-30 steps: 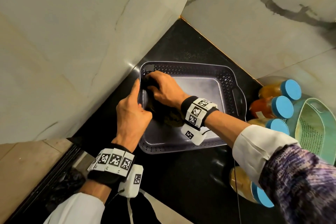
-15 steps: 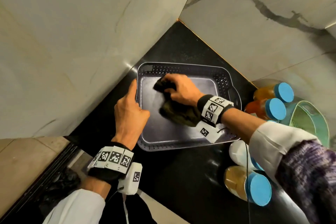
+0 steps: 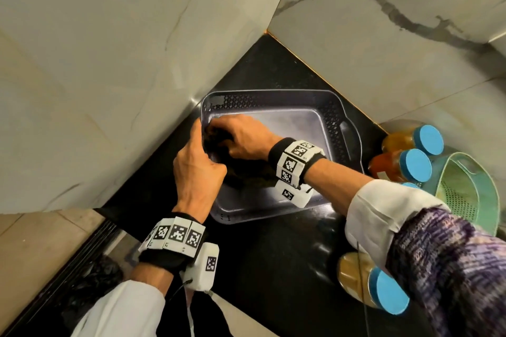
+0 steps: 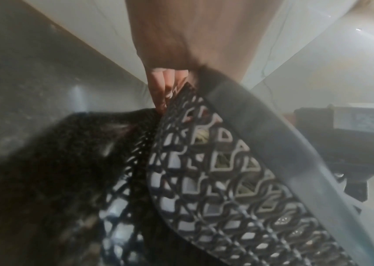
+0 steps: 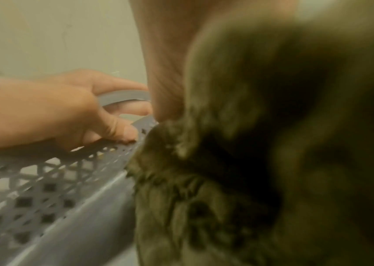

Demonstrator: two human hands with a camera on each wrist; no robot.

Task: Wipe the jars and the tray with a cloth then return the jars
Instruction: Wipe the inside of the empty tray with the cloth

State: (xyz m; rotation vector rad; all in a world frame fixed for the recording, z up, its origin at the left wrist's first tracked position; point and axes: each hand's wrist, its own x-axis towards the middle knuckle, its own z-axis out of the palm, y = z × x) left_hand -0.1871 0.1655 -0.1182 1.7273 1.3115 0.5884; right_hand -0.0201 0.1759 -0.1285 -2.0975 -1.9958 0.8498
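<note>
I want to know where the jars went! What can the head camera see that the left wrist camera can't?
Only the head view shows the blue-lidded jars standing on the black counter outside the tray, the green basket, and the right hand gripping the dark cloth.

Only the left wrist view shows the left fingertips against the outside of the tray's lattice wall.

Both show the grey tray and the left hand holding its rim.

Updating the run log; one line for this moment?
wiping tray | right hand: cloth | left hand: tray wall | jars outside

Grey lattice tray (image 3: 273,102); blue-lidded jars (image 3: 414,165)
</note>
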